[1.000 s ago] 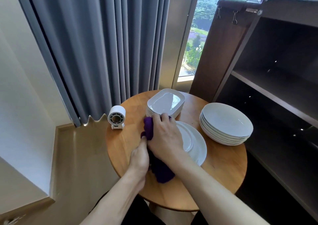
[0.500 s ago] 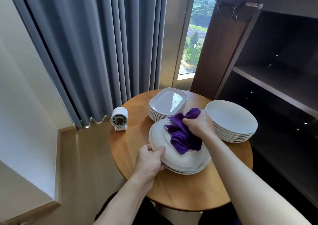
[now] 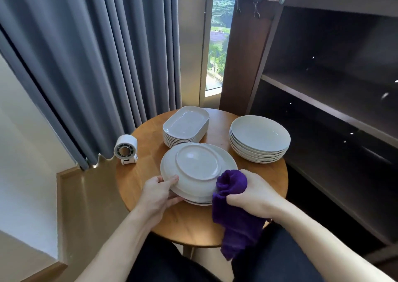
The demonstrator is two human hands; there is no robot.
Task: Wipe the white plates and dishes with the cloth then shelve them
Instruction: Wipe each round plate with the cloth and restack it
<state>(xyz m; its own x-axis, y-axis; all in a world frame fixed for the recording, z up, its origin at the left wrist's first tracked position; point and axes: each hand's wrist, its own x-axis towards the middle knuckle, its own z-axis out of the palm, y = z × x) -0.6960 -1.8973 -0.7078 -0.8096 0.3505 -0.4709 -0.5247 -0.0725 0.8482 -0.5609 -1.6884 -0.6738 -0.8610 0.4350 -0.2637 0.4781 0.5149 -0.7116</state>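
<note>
A white round plate (image 3: 197, 167) lies upside down, its foot ring up, on top of a few more plates in the middle of the round wooden table (image 3: 193, 221). My left hand (image 3: 160, 193) grips this plate's near left rim. My right hand (image 3: 252, 193) holds a bunched purple cloth (image 3: 233, 208) at the plate's near right edge; the cloth's tail hangs down over the table's front. A stack of white rectangular dishes (image 3: 186, 124) stands at the back. Several round white plates (image 3: 259, 138) are stacked at the right.
A small white fan (image 3: 126, 149) stands on the table's left edge. A dark wooden shelf unit (image 3: 329, 107) with open shelves stands right of the table. Grey curtains (image 3: 97, 55) and a window lie behind. My dark-clothed legs are below the table.
My right hand has drawn the cloth from the plate's far right side to its near right edge. The upside-down plate's base now shows bare. My left hand keeps its grip.
</note>
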